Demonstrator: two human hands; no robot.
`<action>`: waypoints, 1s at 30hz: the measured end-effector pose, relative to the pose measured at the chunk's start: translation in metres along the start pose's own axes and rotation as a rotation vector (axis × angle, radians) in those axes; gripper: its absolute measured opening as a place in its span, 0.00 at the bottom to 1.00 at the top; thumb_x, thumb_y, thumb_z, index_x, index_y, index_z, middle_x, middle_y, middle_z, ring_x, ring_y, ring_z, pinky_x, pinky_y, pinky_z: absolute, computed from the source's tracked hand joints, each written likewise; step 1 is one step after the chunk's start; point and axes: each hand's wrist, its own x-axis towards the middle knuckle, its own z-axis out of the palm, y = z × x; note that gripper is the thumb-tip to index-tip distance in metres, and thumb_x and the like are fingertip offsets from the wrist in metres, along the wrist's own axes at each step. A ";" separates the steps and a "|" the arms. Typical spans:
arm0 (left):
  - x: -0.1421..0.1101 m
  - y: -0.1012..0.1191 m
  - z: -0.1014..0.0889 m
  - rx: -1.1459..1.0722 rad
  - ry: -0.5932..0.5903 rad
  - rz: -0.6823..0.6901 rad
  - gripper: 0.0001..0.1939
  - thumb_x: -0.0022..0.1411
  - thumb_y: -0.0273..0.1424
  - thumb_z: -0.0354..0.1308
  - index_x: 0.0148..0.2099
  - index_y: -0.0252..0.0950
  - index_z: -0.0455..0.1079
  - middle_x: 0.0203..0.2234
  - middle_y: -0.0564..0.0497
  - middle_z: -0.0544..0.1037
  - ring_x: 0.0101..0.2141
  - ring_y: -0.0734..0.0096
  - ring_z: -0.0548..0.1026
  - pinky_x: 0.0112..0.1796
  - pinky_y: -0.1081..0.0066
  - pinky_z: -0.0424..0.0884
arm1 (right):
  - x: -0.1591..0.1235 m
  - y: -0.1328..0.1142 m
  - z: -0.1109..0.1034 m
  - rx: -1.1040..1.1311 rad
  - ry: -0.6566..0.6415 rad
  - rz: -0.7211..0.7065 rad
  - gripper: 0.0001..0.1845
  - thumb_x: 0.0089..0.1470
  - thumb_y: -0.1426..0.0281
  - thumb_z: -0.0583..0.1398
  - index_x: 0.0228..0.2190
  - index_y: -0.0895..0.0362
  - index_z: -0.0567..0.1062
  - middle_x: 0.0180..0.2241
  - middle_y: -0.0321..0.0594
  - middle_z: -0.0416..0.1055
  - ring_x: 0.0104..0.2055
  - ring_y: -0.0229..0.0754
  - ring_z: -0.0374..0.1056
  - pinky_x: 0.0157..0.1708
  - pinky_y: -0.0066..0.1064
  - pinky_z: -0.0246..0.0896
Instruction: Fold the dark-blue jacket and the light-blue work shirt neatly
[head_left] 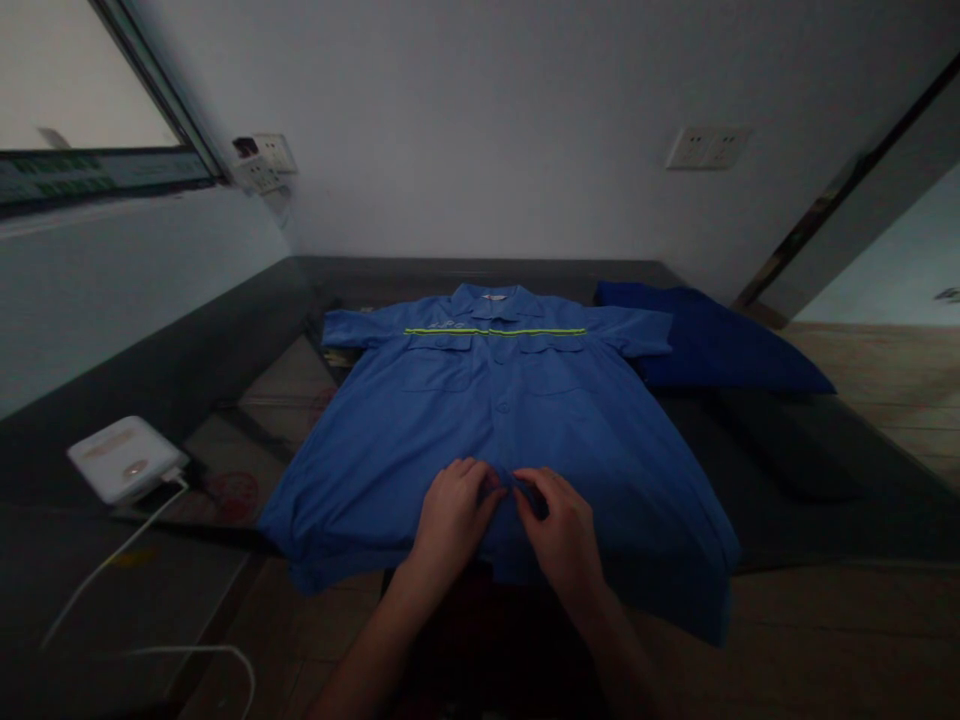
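Note:
A blue short-sleeved work shirt [442,420] lies spread face up on a dark table, its collar toward the wall and its hem hanging over the near edge. A yellow-green stripe crosses the chest above two flap pockets. My left hand [461,505] pinches the front placket low on the shirt, fingers closed. Just to its right, my right hand [555,520] pinches the same strip of cloth, thumb and forefinger together. The fingertips of both hands almost meet. Any button between them is too small to make out.
Darker blue folded cloth [720,340] lies at the right by the shirt's sleeve. On the left sits a white power bank [127,460] with a white cable [112,560] running down. Wall sockets [709,148] are on the wall behind the dark table [795,520].

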 end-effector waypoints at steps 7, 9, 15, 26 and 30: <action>-0.003 -0.004 0.002 -0.191 0.070 -0.025 0.02 0.60 0.27 0.57 0.33 0.36 0.69 0.27 0.53 0.77 0.30 0.69 0.74 0.32 0.71 0.67 | 0.003 0.000 -0.002 0.042 -0.027 0.015 0.09 0.56 0.74 0.54 0.35 0.57 0.75 0.33 0.43 0.75 0.36 0.45 0.71 0.38 0.37 0.66; -0.005 -0.004 0.002 -0.239 0.105 -0.021 0.02 0.61 0.27 0.57 0.34 0.37 0.69 0.28 0.53 0.78 0.30 0.70 0.76 0.32 0.72 0.68 | 0.003 0.001 -0.003 0.058 -0.036 0.018 0.10 0.56 0.74 0.54 0.35 0.57 0.75 0.33 0.43 0.75 0.36 0.46 0.71 0.38 0.37 0.66; -0.006 -0.003 0.004 -0.252 0.166 0.028 0.03 0.61 0.26 0.56 0.35 0.37 0.71 0.30 0.53 0.79 0.32 0.70 0.77 0.34 0.73 0.70 | 0.003 0.001 -0.003 0.103 -0.028 0.024 0.10 0.56 0.74 0.54 0.36 0.57 0.76 0.35 0.43 0.75 0.38 0.46 0.71 0.40 0.37 0.66; -0.005 -0.004 0.006 -0.257 0.161 0.001 0.05 0.60 0.23 0.55 0.34 0.36 0.71 0.27 0.53 0.79 0.29 0.71 0.77 0.32 0.74 0.68 | 0.001 -0.004 -0.005 0.231 -0.063 0.009 0.11 0.58 0.70 0.55 0.39 0.58 0.76 0.37 0.44 0.76 0.39 0.45 0.72 0.41 0.36 0.65; -0.005 -0.004 0.006 -0.321 0.158 -0.054 0.06 0.58 0.21 0.56 0.33 0.35 0.72 0.26 0.54 0.78 0.28 0.72 0.76 0.31 0.75 0.67 | 0.006 -0.003 -0.012 0.293 -0.118 -0.011 0.15 0.62 0.69 0.50 0.37 0.56 0.76 0.35 0.42 0.76 0.38 0.43 0.72 0.40 0.34 0.65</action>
